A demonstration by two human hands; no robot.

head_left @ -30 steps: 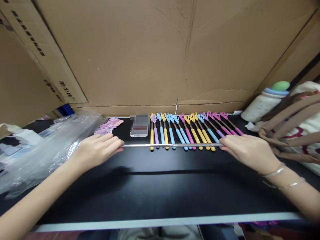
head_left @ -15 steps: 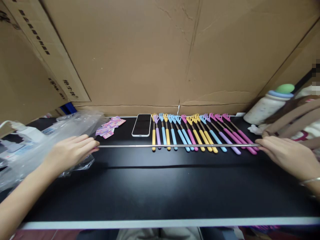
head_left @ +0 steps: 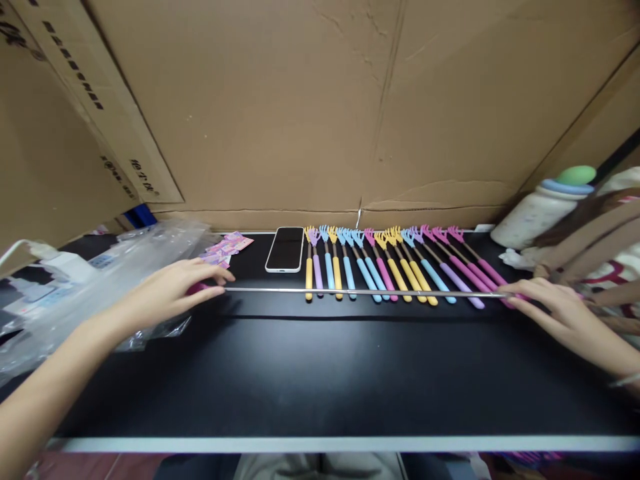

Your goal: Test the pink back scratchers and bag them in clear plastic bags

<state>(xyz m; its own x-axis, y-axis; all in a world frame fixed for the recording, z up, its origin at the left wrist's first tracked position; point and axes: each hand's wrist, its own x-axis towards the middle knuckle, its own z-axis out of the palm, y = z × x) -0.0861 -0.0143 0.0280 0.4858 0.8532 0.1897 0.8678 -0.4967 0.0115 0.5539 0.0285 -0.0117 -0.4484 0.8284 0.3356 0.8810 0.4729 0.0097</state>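
Note:
A long, thin metal rod (head_left: 280,291) of an extended telescopic back scratcher spans level between my two hands, above the black table. My left hand (head_left: 183,288) is closed loosely around its left end, thumb and fingertips at the rod; a bit of pink shows under the palm. At the other end, my right hand (head_left: 555,310) grips with thumb and fingers, and pink shows there too. Behind the rod lies a row of back scratchers (head_left: 373,267) with yellow, purple, blue and pink handles, claws toward the cardboard. My fingers hide both ends of the held one.
A white-edged phone (head_left: 285,250) lies left of the row, beside small pink-purple cards (head_left: 233,245). Clear plastic bags (head_left: 125,267) and a white charger (head_left: 75,267) are at the left. A bottle (head_left: 537,213) with a green top leans at the right. Cardboard (head_left: 280,120) walls the back.
My hands have shifted inward, and less bare rod shows between them. Pink parts now show at both hands, and the left fingers look looser.

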